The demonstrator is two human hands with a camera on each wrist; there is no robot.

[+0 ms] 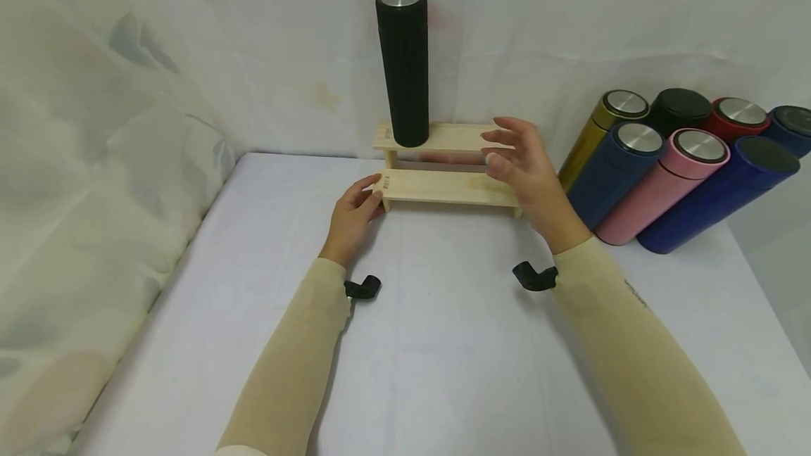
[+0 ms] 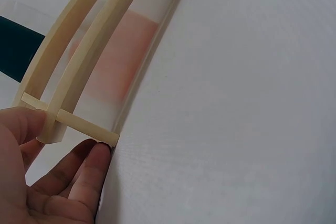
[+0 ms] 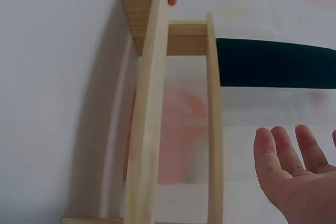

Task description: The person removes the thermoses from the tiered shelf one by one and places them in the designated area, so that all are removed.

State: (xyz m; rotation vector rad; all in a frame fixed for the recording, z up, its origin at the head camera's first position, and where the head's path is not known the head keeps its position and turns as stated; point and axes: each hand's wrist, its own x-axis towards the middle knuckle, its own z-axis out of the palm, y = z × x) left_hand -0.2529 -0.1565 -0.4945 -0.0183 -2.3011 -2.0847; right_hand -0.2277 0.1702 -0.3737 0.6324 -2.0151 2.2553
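A two-tier wooden rack (image 1: 451,187) stands at the back of the table. On the left part of its upper tier a tall black thermos flask (image 1: 405,76) with a silver-topped lid stands upright. My left hand (image 1: 353,220) grips the left end of the lower tier; in the left wrist view the thumb lies at the front board (image 2: 79,72) and the fingertips (image 2: 98,153) touch the side support. Over the rack's right end hovers my right hand (image 1: 522,178), its fingers loosely bent and apart from the wood. The right wrist view shows that palm (image 3: 310,195) holding nothing.
On the right, several flasks stand close together: a gold one (image 1: 586,132), a blue one (image 1: 614,174), a pink one (image 1: 662,185), a royal-blue one (image 1: 716,195), with black, red and dark blue ones behind. A pale cloth wall (image 1: 304,55) closes off the back.
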